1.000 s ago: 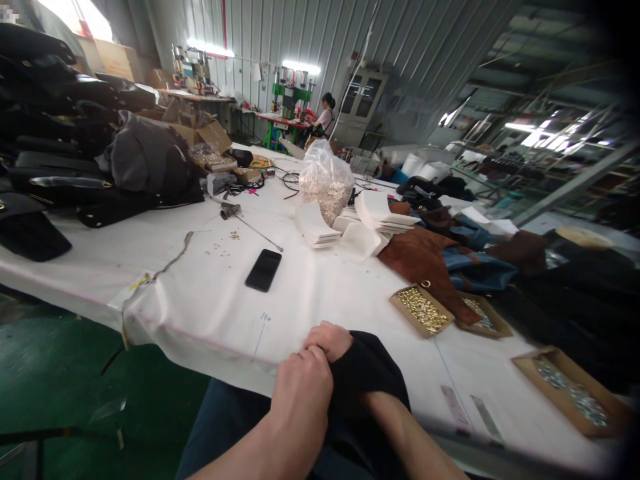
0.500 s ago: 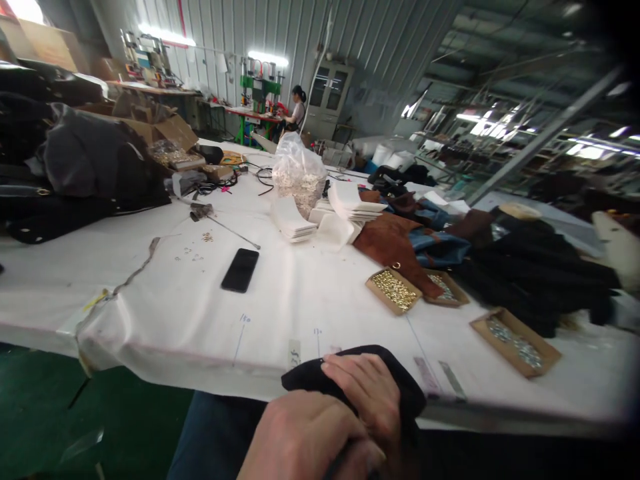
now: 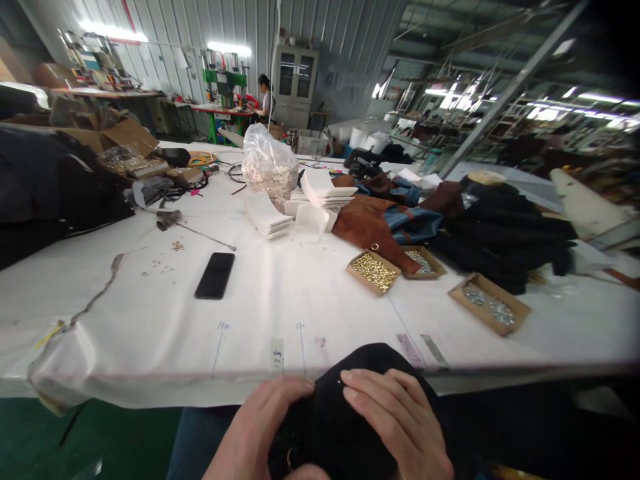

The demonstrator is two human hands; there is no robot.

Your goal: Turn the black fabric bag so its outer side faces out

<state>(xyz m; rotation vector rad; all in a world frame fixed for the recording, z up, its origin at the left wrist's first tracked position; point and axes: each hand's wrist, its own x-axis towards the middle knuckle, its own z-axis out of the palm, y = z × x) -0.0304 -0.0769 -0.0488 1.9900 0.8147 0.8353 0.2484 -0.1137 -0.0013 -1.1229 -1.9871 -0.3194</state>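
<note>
A piece of black fabric [image 3: 370,360] lies over the table's front edge, low in the view. My left hand [image 3: 260,427] grips its left side, fingers curled, with a small gold ring [image 3: 289,459] on the dark material beside it. My right hand [image 3: 400,420] rests on the right side of the fabric with its fingers bent over it, the fingertips beside a tiny bright dot. The thumb of my right hand is hidden.
A black phone [image 3: 215,275] lies on the white table [image 3: 150,333]. Cardboard boxes of gold studs [image 3: 374,272] and silver pieces [image 3: 490,305] stand right. White pads [image 3: 267,215], a bag [image 3: 270,167] and brown fabric [image 3: 370,227] are behind. A person [image 3: 264,100] sits far back.
The view has turned right. My left hand has moved left, away from my right hand, and more of the black fabric shows between them.
</note>
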